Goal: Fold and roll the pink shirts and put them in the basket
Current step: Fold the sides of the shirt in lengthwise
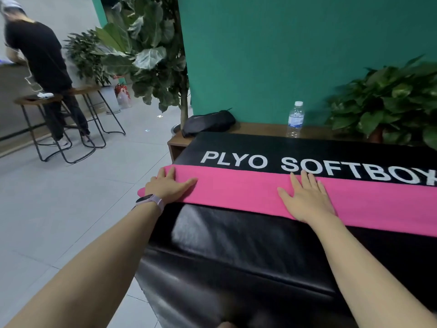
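A pink shirt [236, 189], folded into a long narrow band, lies across the top of a black padded box [224, 233] with white lettering. My left hand [169, 187] presses flat on the band's left end, where the cloth reaches the box's edge; a watch sits on that wrist. My right hand [306, 197] lies flat on the band further right, fingers spread and straight. The band runs out of view at the right. No basket is in view.
Behind the box, a wooden ledge [260, 129] holds a black pouch [208, 123], a water bottle [295, 119] and a potted plant [390, 100] against a green wall. At left, tiled floor, stools [59, 129], a standing person [42, 67] and tall plants [146, 50].
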